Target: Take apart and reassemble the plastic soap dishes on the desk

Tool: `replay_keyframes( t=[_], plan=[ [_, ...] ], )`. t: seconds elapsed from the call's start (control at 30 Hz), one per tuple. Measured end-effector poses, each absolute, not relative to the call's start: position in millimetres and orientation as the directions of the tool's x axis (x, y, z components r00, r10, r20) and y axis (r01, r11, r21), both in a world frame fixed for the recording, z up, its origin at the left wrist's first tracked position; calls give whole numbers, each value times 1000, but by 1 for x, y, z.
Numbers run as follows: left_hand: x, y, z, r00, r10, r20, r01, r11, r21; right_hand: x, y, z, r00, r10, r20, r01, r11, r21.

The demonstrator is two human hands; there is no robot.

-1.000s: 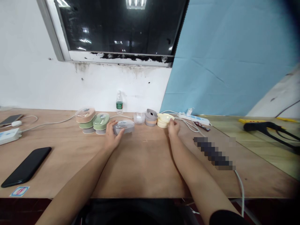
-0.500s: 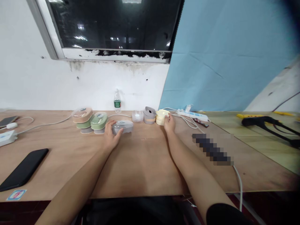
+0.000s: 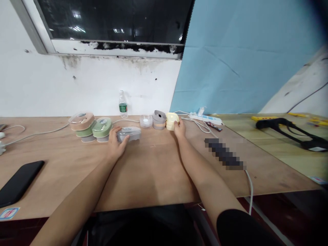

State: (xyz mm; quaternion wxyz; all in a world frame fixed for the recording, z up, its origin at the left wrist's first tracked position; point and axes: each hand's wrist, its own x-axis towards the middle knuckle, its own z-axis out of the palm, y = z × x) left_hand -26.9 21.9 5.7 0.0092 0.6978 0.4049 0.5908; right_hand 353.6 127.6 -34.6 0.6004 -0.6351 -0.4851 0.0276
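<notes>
Fingers of the left hand clasped a grey oval plastic box on the desk; farther off, those of the right hand touched a pale-yellow round stack, grip unclear. Light, level pressure probably suited both.

Brown table, flat and wide. Near the front on the left, a black phone, with a small sticker just in front, at the edge. Farther back, two stacks side by side, one with a pink top, one with a green top. Just right of them, a grey box. At the back, a bottle, standing up. Then, in a row, a clear tub, a grey stack and a yellow stack. Past those, a white power strip, loose cords and, nearer, a dark thing, too blurred to tell.
</notes>
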Motion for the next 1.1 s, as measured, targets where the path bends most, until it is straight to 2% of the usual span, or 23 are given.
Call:
replay_keyframes(
  t=[0.13,0.27,0.4,0.53,0.6,0.7,0.8,0.9,1.0,1.1],
  plan=[
    [-26,23,6,-38,584,811,532,-675,511,350,120,-28,521,641,563,633,152,-759],
    [-25,25,2,-117,681,723,457,-610,648,334,101,-11,483,507,714,765,153,-626],
    [-21,29,-3,-230,781,580,319,-503,803,292,78,5,172,470,866,838,392,-379],
    [-20,32,-4,-257,833,489,214,-445,870,227,57,5,-221,476,851,690,693,-208],
    [-22,35,-4,-254,853,456,184,-420,888,199,49,1,-286,487,825,599,763,-242],
    [-28,37,-2,-198,911,362,105,-347,932,178,43,-3,-174,548,818,574,731,-368],
    [-28,35,-1,-43,975,218,1,-218,976,181,43,-3,-130,568,813,580,708,-402],
    [-18,28,1,119,984,134,-76,-126,989,192,44,-2,-127,565,815,585,707,-398],
    [-7,23,3,106,983,153,-85,-145,986,196,44,-2,-100,606,789,597,672,-439],
    [-7,27,2,-14,980,199,-59,-199,978,193,44,-3,-40,702,711,571,600,-560]
  ],
)
